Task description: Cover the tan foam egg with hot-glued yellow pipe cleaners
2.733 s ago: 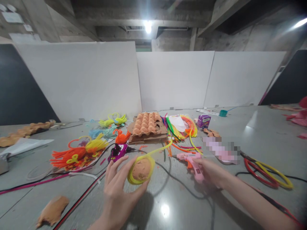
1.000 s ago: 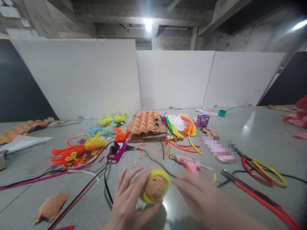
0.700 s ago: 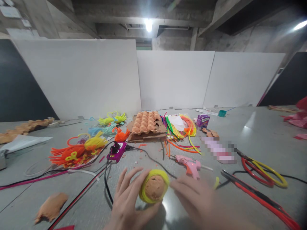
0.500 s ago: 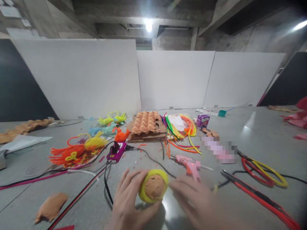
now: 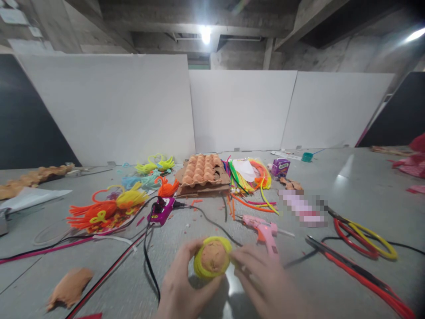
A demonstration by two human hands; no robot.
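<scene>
Both hands meet low in the middle of the view around a brown egg-carton cup wrapped in a yellow pipe cleaner. My left hand cups it from the left and below, fingers curled round it. From the right, my right hand presses its fingertips against the yellow wrapping. A pink glue gun lies on the table just beyond my right hand, untouched.
A brown egg carton, loose coloured pipe cleaners, orange and yellow tassels, a purple power strip with black cables, a purple box, red and yellow hoops and a torn carton scrap lie on the grey table.
My right hand let go of the glue gun, which now lies on the table, and came over to the wrapped cup. The long yellow tail is now wound round it.
</scene>
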